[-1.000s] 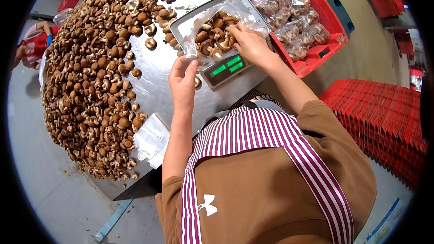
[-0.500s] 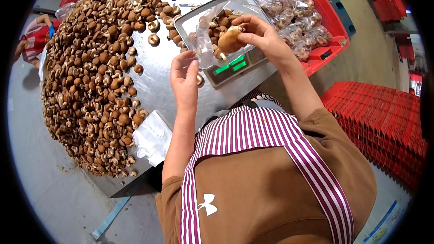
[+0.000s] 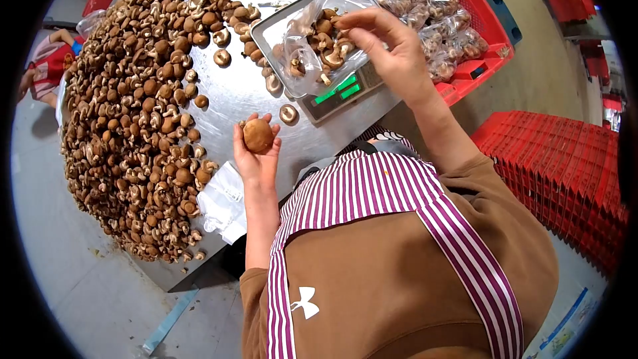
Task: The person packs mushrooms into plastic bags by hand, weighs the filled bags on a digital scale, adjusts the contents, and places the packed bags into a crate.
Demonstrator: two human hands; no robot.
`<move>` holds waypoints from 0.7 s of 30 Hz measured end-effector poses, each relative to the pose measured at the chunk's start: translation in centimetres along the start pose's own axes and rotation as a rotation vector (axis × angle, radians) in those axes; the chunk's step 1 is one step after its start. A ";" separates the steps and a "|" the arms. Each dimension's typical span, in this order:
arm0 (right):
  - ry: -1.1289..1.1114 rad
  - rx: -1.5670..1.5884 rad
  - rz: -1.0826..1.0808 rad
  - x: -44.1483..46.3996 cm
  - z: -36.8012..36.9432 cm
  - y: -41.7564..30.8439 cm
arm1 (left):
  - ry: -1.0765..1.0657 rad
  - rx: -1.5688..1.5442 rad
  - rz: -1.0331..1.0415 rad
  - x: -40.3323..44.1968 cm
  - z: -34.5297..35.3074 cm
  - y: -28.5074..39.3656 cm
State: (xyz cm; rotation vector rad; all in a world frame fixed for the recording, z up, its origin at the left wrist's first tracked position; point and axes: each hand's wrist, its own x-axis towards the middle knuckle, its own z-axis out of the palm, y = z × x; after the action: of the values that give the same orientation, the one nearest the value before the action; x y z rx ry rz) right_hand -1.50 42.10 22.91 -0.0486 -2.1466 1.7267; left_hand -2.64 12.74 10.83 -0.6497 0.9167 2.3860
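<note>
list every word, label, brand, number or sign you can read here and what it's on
No words or numbers can be read.
Scale display: lit green, figures too blurred to read.
White bags: faint print, too small to read.
Brown shirt: white logo without lettering, apparently Under Armour's mark.

Bright light falls across the steel desk (image 3: 222, 98), glaring white on its bare surface and glinting off plastic bags (image 3: 442, 10) beyond its right edge, with deep shadow beneath the near edge. A display (image 3: 347, 91) glows green. Heaped mushrooms (image 3: 143, 133) appear sharp, while fisheye distortion bows stacked red crates (image 3: 548, 179) toward blackened frame corners.
</note>
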 end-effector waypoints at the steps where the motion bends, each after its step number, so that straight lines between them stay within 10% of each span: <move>1: 0.023 0.037 0.023 0.1 -0.4 0.3 | 0.049 0.025 -0.012 1.1 -2.0 -0.1; 9: -0.005 0.019 0.054 -1.4 -0.1 2.7 | 0.530 0.122 0.042 6.3 -12.3 -1.6; 21: 0.112 0.107 0.085 -1.9 -2.1 2.4 | 0.562 1.094 0.638 9.7 -13.5 -1.5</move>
State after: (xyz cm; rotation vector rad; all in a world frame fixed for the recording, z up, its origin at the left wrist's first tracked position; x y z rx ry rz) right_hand 0.42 44.19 20.52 -0.2058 -1.9952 1.8381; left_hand -5.82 6.83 -4.44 -0.5951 2.6811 1.6554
